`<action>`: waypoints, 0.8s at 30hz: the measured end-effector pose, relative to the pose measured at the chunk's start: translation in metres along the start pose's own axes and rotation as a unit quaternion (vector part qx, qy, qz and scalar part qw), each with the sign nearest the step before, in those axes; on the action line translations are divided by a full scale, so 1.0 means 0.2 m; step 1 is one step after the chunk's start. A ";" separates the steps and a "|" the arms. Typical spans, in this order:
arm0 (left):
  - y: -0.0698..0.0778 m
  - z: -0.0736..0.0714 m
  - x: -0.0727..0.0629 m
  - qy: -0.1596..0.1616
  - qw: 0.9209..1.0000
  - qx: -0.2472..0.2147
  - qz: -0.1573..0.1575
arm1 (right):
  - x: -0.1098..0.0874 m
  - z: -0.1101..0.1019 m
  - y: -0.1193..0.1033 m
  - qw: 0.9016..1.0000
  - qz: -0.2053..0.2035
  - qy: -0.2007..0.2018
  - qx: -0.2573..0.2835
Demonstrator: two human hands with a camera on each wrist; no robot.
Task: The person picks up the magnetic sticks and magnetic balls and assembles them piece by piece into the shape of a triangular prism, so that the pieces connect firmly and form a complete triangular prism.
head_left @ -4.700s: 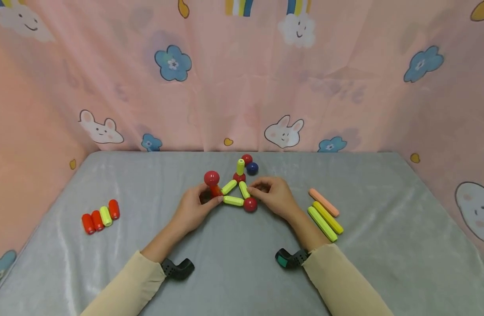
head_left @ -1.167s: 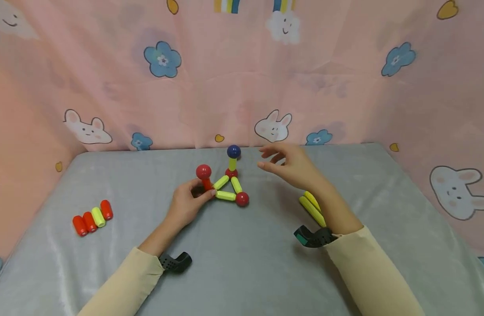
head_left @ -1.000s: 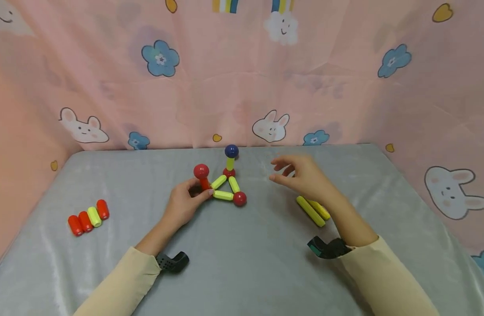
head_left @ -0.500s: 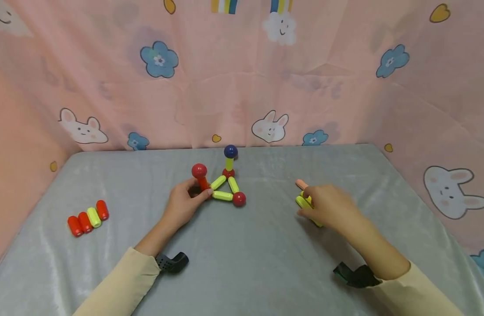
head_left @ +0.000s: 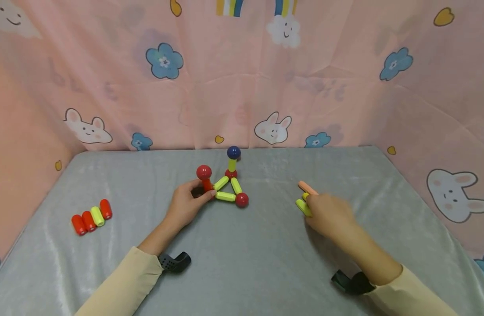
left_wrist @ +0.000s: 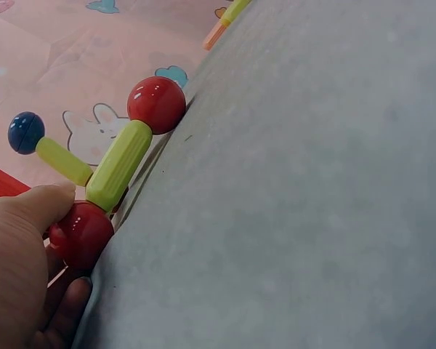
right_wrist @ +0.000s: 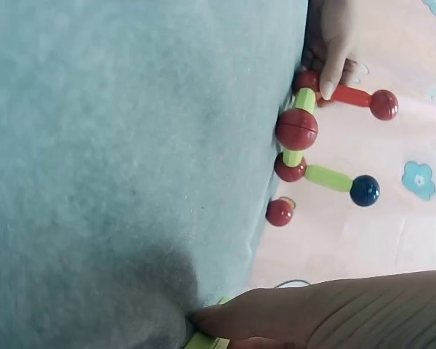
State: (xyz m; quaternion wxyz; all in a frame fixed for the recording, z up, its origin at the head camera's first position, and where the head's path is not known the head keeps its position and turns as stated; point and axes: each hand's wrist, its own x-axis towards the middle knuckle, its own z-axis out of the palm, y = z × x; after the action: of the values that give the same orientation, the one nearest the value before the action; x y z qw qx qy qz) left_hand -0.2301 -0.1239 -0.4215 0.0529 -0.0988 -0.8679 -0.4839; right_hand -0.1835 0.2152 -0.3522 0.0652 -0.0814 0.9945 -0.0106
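Observation:
A triangle of short lime sticks joined by red balls lies on the table. At its left corner, my left hand grips the red corner ball between thumb and fingers. From that corner a red stick rises, topped by a red ball. At the back corner an upright lime stick carries a blue ball. Off to the right, my right hand pinches a long lime stick, covering most of it.
Beside that hand lie a long orange stick and a yellow stick, partly hidden. Several short sticks, red and lime, lie in a row at the left. Behind the triangle sits a loose red ball. A pink curtain backs the table.
The blue ball has gone onto the upright lime stick. My right hand has moved from the triangle to the long sticks at the right. The left hand keeps its hold on the corner.

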 end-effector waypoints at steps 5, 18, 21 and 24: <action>0.01 0.00 0.00 -0.001 1.000 -0.003 -0.001 | 0.02 0.01 0.01 1.000 -0.015 -0.010 0.025; 0.00 0.00 0.00 -0.006 1.000 -0.003 -0.011 | 0.24 -0.11 -0.19 0.993 -0.068 0.043 0.084; -0.01 0.00 0.00 -0.005 1.000 -0.001 -0.010 | 0.30 -0.10 -0.27 0.987 -0.116 0.078 0.073; -0.01 0.01 0.00 -0.002 1.000 0.004 -0.006 | 0.35 -0.09 -0.33 0.974 -0.177 0.120 0.072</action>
State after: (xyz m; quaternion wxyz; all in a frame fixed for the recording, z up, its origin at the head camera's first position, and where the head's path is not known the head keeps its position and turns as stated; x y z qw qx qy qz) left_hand -0.2313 -0.1237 -0.4246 0.0487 -0.0938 -0.8703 -0.4810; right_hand -0.2434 0.1395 -0.3406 -0.0523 -0.2495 0.9615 -0.1030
